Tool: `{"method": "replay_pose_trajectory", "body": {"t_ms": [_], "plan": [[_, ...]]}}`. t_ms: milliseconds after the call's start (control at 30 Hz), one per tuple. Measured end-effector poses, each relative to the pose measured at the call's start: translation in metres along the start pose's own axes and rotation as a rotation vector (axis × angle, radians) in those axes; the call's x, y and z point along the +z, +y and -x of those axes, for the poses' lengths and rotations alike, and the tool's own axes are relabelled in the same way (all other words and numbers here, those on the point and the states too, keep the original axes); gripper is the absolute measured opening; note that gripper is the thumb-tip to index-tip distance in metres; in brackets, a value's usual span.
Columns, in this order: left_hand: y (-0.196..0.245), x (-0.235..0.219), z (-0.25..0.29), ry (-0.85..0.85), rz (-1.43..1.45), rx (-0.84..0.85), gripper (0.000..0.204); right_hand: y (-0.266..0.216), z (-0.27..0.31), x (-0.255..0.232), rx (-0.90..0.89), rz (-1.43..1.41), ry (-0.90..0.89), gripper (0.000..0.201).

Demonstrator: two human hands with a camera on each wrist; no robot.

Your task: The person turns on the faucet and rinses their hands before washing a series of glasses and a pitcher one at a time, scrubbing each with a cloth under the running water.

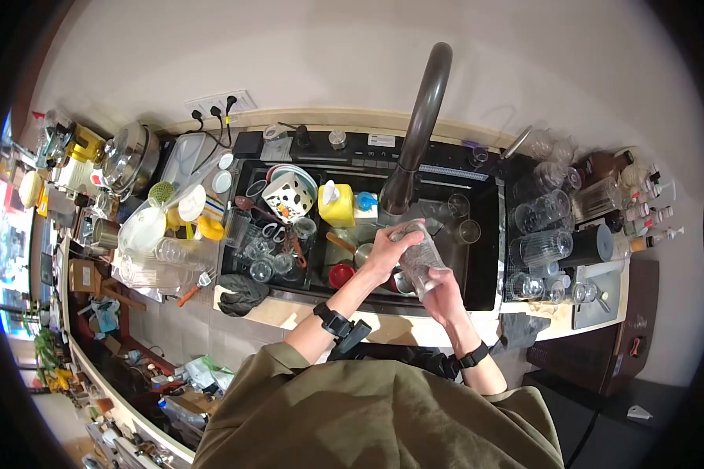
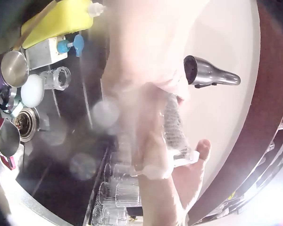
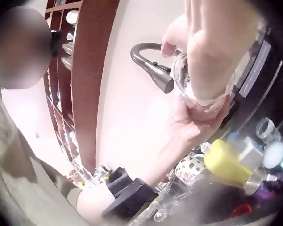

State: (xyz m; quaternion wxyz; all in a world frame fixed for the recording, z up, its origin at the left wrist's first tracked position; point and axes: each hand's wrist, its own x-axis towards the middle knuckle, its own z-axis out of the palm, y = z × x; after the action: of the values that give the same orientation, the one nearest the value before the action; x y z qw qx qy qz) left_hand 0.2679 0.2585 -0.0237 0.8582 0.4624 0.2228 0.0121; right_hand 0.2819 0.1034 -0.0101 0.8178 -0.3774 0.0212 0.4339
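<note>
My left hand (image 1: pixel 385 254) grips a clear textured drinking glass (image 1: pixel 421 262) over the sink (image 1: pixel 481 270), its fingers and thumb wrapped round the side. At the glass's mouth is my right hand (image 1: pixel 443 301), with fingers reaching inside and the thumb outside in the left wrist view. Wet-looking foam clings around the rim (image 2: pixel 186 159). Something grey shows within the glass in the right wrist view, but I cannot tell whether the right fingers hold it. The dark faucet (image 1: pixel 426 102) arches just beyond both hands.
Left of the hands are a yellow bottle (image 1: pixel 336 205), a white dispenser with a blue pump, a spotted container (image 1: pixel 289 195) and several small glasses. A red cup (image 1: pixel 341 275) and two glasses sit in the sink. Many glasses (image 1: pixel 541 246) stand on the right counter.
</note>
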Motion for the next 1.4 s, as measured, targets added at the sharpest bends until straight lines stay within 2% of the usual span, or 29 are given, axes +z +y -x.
{"method": "replay_pose_trajectory", "body": {"t_ms": [167,267,300,367,400,433,467,533,633,667,733,767,800,867,967,1033,1067,1100,1133,1200,1233,1267,1333,1367,1400], "plan": [[-0.013,-0.007,-0.012,0.231,0.075,-0.023,0.031,-0.004,0.013,-0.025,-0.157,0.833,-0.066,0.055],[-0.019,-0.002,-0.008,0.309,0.131,-0.115,0.028,-0.006,0.017,-0.025,-0.049,0.374,-0.047,0.053],[-0.021,-0.001,-0.008,0.342,0.128,-0.126,0.028,-0.006,0.015,-0.028,-0.065,0.370,-0.057,0.053],[-0.024,0.003,-0.008,0.411,0.119,-0.148,0.027,-0.004,0.013,-0.030,-0.199,0.660,-0.015,0.050],[-0.025,0.006,-0.006,0.436,0.100,-0.110,0.030,-0.005,0.012,-0.029,-0.266,0.806,0.009,0.049],[-0.027,0.010,-0.005,0.459,0.079,-0.072,0.032,-0.002,0.012,-0.025,-0.437,1.032,0.073,0.045],[-0.026,0.016,-0.001,0.482,0.058,-0.034,0.035,0.003,0.013,-0.008,-0.594,1.075,0.254,0.034],[-0.024,0.032,0.008,0.530,0.065,0.130,0.040,0.008,0.000,-0.011,-0.617,1.048,0.385,0.023],[-0.031,0.042,0.009,0.565,0.057,0.342,0.047,0.005,-0.015,-0.004,-0.797,1.066,0.560,0.026],[-0.030,0.043,0.011,0.571,0.049,0.406,0.049,0.005,-0.018,-0.005,-0.656,0.886,0.609,0.030],[-0.020,0.036,0.016,0.449,-0.395,0.705,0.050,0.004,-0.023,-0.009,-0.375,0.521,0.685,0.037],[-0.014,0.031,0.019,0.378,-0.616,0.847,0.050,-0.005,-0.025,-0.010,-0.162,0.313,0.689,0.041],[-0.011,0.026,0.019,0.314,-0.654,0.875,0.051,-0.016,-0.027,-0.012,0.049,0.105,0.681,0.047],[-0.007,0.014,0.017,0.190,-0.728,0.933,0.055,-0.027,-0.029,-0.024,0.156,-0.050,0.478,0.047],[-0.001,0.002,0.020,0.013,-0.815,1.025,0.060,-0.038,-0.029,-0.027,0.311,0.015,0.335,0.046],[0.001,0.000,0.022,-0.092,-0.876,1.059,0.059,-0.035,-0.031,-0.028,0.254,0.199,0.413,0.044],[0.002,-0.001,0.023,-0.109,-0.911,1.030,0.062,-0.033,-0.032,-0.027,0.224,0.292,0.448,0.043],[0.004,-0.001,0.024,-0.128,-0.948,1.005,0.066,-0.031,-0.032,-0.018,0.168,0.230,0.498,0.038],[0.006,0.000,0.024,-0.146,-0.984,0.978,0.069,-0.023,-0.034,-0.030,0.054,0.313,0.486,0.036],[0.000,0.007,0.025,0.001,-0.920,0.792,0.069,-0.013,-0.038,-0.037,-0.174,0.478,0.457,0.036],[-0.002,0.010,0.026,0.073,-0.885,0.698,0.069,-0.007,-0.033,-0.039,-0.417,0.745,0.485,0.038],[0.002,0.008,0.023,0.103,-0.611,0.347,0.067,-0.007,-0.031,-0.038,-0.622,0.951,0.387,0.033],[0.013,0.004,0.013,0.147,-0.041,-0.336,0.062,-0.001,-0.024,-0.028,-0.814,1.139,0.354,0.027],[0.009,0.001,0.009,0.144,-0.087,-0.313,0.050,0.007,-0.024,-0.030,-0.782,1.071,0.314,0.021],[0.003,0.000,0.009,0.142,-0.147,-0.259,0.049,0.014,-0.027,-0.030,-0.761,0.969,0.361,0.025]]}}
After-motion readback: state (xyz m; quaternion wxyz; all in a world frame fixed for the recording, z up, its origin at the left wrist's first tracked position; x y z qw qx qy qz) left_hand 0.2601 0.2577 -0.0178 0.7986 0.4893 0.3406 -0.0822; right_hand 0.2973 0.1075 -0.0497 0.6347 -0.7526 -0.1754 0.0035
